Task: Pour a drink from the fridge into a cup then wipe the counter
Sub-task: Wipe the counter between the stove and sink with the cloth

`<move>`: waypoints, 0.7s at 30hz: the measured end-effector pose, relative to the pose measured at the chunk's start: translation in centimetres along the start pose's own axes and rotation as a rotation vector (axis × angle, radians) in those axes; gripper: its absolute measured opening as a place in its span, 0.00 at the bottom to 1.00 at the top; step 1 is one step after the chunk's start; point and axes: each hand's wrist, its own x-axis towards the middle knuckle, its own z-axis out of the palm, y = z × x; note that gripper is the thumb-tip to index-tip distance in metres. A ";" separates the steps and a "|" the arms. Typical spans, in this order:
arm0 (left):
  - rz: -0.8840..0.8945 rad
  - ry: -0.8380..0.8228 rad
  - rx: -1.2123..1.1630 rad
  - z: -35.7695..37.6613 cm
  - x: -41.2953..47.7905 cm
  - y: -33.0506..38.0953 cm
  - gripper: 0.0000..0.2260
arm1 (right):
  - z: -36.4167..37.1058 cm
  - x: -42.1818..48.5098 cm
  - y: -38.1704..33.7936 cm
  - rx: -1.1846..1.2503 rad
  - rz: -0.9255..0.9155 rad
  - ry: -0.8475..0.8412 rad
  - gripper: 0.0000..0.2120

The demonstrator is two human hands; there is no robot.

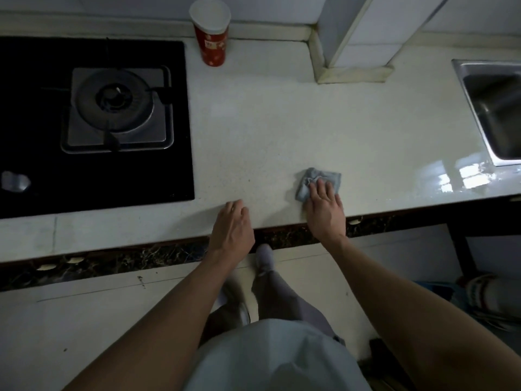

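A: Where was the cloth?

B: The small grey-blue crumpled cloth [324,177] lay on the pale speckled stone counter [267,122], near its front edge and well apart from the tall red paper cup [211,43].

A: Which way did it lie?

B: Its long axis ran about along the front edge, from left to right, with the right end a little further from the person. The fabric looked soft and had folds. 1 corner pointed toward the square steel sink [479,108] at the right.

A: And the 2 hands?

B: The right hand [324,210] lay flat on the near part of the cloth, palm down. Its fingers were straight and close together, and they pointed away from the person. It pressed on the cloth and did not pinch it. The left hand [232,224] was over the front edge of the counter, left of the cloth and apart from it. Its fingers were loosely bent with nothing in them. I could not tell if it touched the surface.

A: And the cup?

B: It stood upright at the back of the counter, near the tiled wall, just beside the black glass gas hob [28,114]. It was a cylinder with a red printed side and a whitish top. I could not tell if that top was a lid.

A: What more?

B: The hob had 1 round burner [115,105] in a square metal tray. The counter was smooth and it shone near the sink.
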 end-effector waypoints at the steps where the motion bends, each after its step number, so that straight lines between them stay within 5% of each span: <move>1: 0.008 -0.008 0.004 -0.1 0.5 0.2 0.16 | -0.2 0.7 0.2 0.004 0.012 -0.011 0.24; 21: -0.046 -0.033 0.088 -4.2 17.9 4.1 0.29 | -5.5 30.0 -3.9 -0.021 -0.355 -0.027 0.27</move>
